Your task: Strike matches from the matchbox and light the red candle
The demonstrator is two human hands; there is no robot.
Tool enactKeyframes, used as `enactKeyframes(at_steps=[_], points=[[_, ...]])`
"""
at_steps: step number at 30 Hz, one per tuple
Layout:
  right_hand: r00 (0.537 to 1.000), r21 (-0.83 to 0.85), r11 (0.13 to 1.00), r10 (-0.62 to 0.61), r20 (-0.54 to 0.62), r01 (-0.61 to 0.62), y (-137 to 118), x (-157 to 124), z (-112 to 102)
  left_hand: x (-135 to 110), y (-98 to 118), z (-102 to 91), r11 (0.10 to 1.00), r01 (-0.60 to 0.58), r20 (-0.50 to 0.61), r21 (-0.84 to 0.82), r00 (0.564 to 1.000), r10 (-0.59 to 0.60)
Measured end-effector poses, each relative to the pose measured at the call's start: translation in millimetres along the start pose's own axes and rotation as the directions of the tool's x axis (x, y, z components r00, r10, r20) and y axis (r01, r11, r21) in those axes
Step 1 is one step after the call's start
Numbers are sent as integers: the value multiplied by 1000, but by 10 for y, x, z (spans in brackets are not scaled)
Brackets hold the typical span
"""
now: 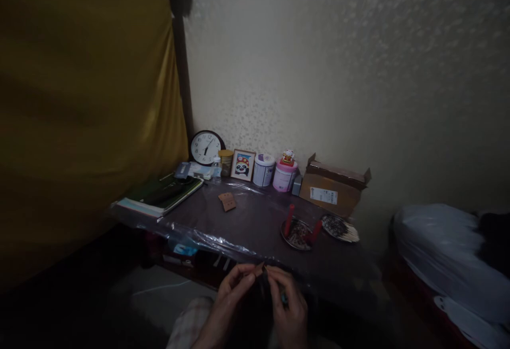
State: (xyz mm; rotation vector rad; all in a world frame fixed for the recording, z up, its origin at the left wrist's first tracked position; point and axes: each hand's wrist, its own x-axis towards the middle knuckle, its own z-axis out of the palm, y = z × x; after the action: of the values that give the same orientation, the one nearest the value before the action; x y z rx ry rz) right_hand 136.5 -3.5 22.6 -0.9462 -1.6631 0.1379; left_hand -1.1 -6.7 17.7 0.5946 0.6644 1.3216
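Both hands meet just past the table's near edge, low in the view. My left hand (237, 288) is closed, pinching a small brown flat piece (258, 270) between thumb and fingers. Against that piece my right hand (287, 298) is also closed. A dark tip shows at its fingers, and a bit of teal (284, 298) shows within its grip; I cannot tell what it holds. On the table lies another brown flat piece (227, 201), creased, with small dark marks. The dim light hides finer detail.
The dark table (255, 227) has a plastic cover. Red candles (289, 220) stand on a round plate (297, 247), near a second plate (350, 236). Behind are a cardboard box (330, 181), tubs (263, 170), a panda picture (243, 165) and a clock (207, 147). Books (159, 197) lie left.
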Motion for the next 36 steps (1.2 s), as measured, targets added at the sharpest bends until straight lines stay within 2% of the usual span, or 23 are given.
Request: enactKeyframes(at_steps=[7, 15, 20, 25, 28, 30, 33, 36], points=[[1000, -13, 1000, -2, -5, 2, 35, -7, 19, 20, -19, -6, 999, -16, 6, -42, 1000, 16], [995, -29, 997, -77, -62, 75, 20, 53, 10, 21, 8, 42, 995, -33, 2, -93, 999, 34], [999, -80, 996, -42, -26, 40, 66, 83, 14, 28, 12, 49, 997, -49, 10, -66, 999, 50], [990, -53, 997, -67, -124, 61, -71, 145, -101, 60, 14, 48, 997, -29, -7, -69, 1000, 28], [993, -73, 990, -120, -19, 119, 25, 118, -65, 69, 31, 55, 997, -45, -20, -55, 999, 44], [995, -131, 989, -55, 87, 66, 217, 83, -1, 61, 43, 61, 997, -64, -19, -40, 998, 64], [992, -183, 975, 120, -35, -124, 499, 46, 48, 38, 54, 61, 997, -60, 9, -47, 998, 61], [937, -75, 940, 320, -138, -333, 574, 57, 7, 21, 50, 49, 998, -46, -11, -45, 999, 45]])
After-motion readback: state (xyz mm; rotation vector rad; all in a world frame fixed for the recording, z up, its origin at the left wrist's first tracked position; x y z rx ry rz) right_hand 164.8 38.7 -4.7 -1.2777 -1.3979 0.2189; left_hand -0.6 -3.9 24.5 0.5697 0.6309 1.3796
